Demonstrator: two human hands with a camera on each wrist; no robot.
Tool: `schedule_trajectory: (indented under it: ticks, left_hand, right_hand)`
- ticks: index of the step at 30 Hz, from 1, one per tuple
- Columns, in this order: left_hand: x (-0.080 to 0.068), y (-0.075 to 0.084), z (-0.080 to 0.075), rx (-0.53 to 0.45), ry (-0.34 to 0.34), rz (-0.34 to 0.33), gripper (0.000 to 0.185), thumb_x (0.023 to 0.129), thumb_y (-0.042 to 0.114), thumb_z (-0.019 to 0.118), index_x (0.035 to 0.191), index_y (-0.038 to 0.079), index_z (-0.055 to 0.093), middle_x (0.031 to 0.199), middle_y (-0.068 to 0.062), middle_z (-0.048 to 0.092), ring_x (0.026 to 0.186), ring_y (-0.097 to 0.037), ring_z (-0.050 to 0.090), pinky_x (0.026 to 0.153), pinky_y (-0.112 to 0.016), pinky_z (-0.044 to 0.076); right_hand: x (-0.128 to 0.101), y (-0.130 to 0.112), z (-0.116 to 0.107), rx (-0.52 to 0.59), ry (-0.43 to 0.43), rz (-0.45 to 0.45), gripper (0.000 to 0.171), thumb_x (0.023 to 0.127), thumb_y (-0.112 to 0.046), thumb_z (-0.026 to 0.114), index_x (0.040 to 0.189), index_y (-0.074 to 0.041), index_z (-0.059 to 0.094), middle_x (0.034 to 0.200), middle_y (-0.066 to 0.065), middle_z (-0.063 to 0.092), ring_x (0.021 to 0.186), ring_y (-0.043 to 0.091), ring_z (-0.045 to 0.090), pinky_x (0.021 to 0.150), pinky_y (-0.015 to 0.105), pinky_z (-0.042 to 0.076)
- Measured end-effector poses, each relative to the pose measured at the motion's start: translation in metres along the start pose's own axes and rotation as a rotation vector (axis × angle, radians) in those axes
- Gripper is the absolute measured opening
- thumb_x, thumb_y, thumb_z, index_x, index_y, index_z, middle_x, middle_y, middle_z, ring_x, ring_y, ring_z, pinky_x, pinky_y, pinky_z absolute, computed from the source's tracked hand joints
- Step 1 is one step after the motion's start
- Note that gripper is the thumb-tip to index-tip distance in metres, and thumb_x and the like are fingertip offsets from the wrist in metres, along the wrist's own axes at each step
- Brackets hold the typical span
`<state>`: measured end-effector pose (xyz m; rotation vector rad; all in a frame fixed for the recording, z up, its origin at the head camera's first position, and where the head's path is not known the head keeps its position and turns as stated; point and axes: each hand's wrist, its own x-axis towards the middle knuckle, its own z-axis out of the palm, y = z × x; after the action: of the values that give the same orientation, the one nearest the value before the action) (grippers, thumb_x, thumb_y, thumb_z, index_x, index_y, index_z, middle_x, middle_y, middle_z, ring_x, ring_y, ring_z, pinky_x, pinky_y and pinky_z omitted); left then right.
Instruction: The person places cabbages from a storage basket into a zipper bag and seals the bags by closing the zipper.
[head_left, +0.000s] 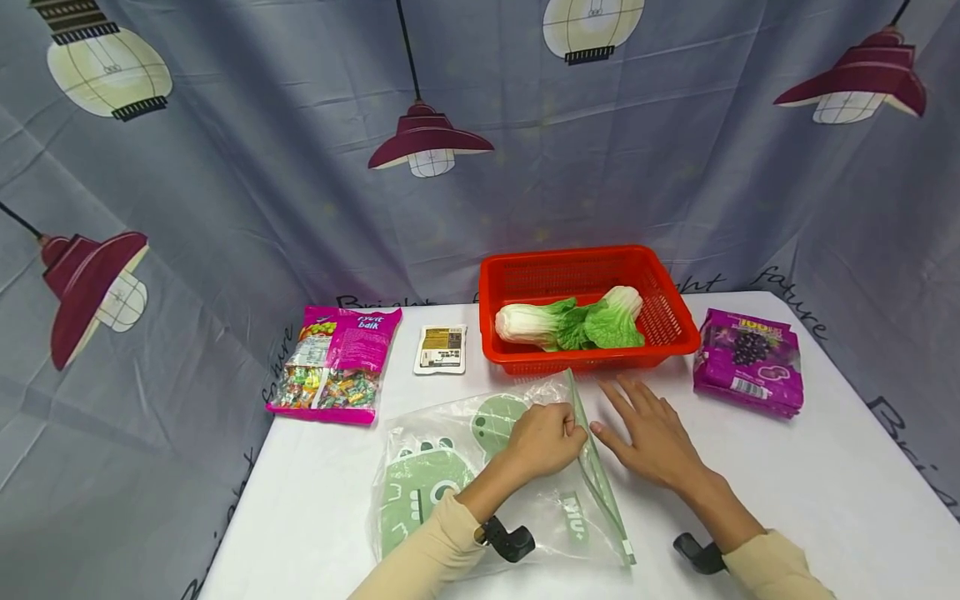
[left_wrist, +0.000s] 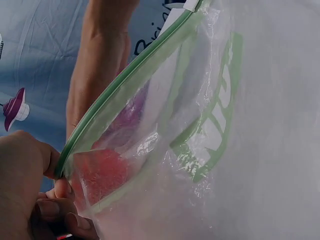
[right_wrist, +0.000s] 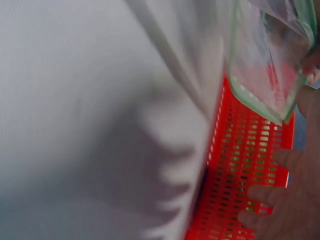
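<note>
A clear zip bag (head_left: 517,508) with green dinosaur prints lies on the white table, its green zip edge facing right. My left hand (head_left: 550,437) pinches the bag near that zip edge, lifting the edge a little; the left wrist view shows the thumb and finger on the green strip (left_wrist: 107,92). Just right of the edge, my right hand (head_left: 651,433) is spread with fingers straight and holds nothing. In the right wrist view its fingers (right_wrist: 270,195) appear in front of the red basket (right_wrist: 240,155).
Behind the bag stands the red basket (head_left: 592,360) with a cabbage (head_left: 528,323) and leafy greens (head_left: 617,321). A pink candy bag (head_left: 333,367) and a small white packet (head_left: 440,350) lie to the left. Purple grape-print packs (head_left: 750,362) lie at the right.
</note>
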<state>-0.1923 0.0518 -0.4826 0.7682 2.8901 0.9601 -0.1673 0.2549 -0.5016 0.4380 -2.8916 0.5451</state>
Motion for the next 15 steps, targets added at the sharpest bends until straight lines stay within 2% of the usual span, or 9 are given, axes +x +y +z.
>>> schedule_trajectory:
  ticks: [8,15]
  left_hand:
    - [-0.004,0.001,-0.007,-0.035,0.008,0.001,0.022,0.081,0.025,0.062,0.063,0.021,0.050,0.049,0.012,0.043,0.051,-0.006,0.046,0.045,-0.022,0.033]
    - [-0.007,-0.002,-0.010,-0.065,0.027,0.023,0.020,0.081,0.022,0.060,0.063,0.020,0.049,0.047,0.013,0.039,0.048,-0.004,0.044,0.043,-0.021,0.031]
  right_hand:
    - [-0.002,-0.008,0.011,-0.022,0.009,-0.037,0.067,0.093,-0.047,0.059,0.149,-0.015,0.042,0.149,0.022,0.038,0.135,0.048,0.033,0.100,0.071,0.027]
    - [0.000,-0.012,0.018,-0.024,0.000,-0.049,0.065,0.092,-0.045,0.061,0.146,-0.011,0.046,0.146,0.023,0.043,0.134,0.048,0.034,0.100,0.071,0.027]
